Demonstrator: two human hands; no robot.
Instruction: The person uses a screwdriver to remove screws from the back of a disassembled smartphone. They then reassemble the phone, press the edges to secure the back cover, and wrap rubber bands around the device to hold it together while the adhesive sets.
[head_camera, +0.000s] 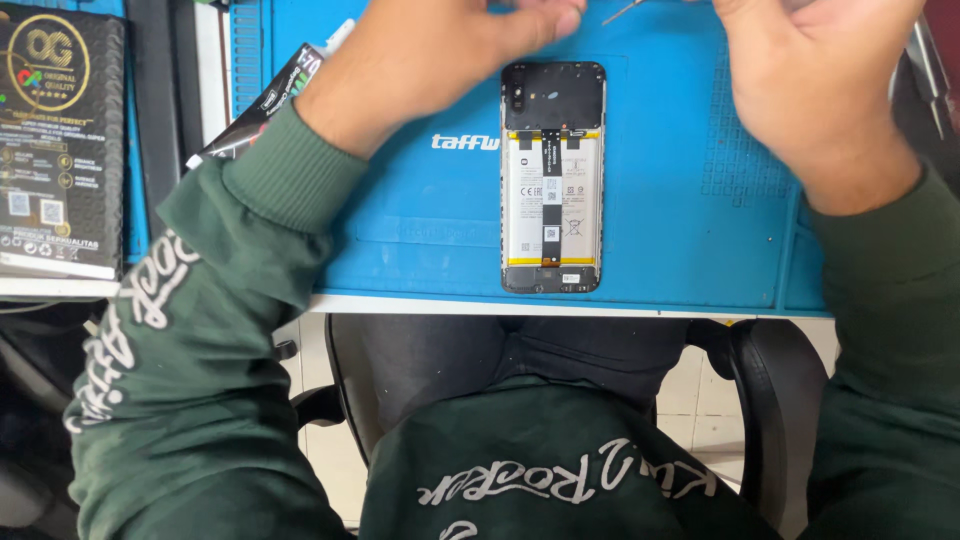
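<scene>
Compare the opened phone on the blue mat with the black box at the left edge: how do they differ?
The opened phone lies on the blue mat, between the left hand and right hand; the black box lies off the mat. The phone shows bare insides, a pale battery with a black strip; the box is closed, printed in gold. The box looks wider. Both lie flat, untouched.

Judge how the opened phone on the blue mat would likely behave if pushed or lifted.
The opened phone lies flat, so it would probably slide, not roll or tip. Its exposed battery and black ribbon cable look fragile; lift by the edges. The blue mat likely grips it somewhat.
</scene>
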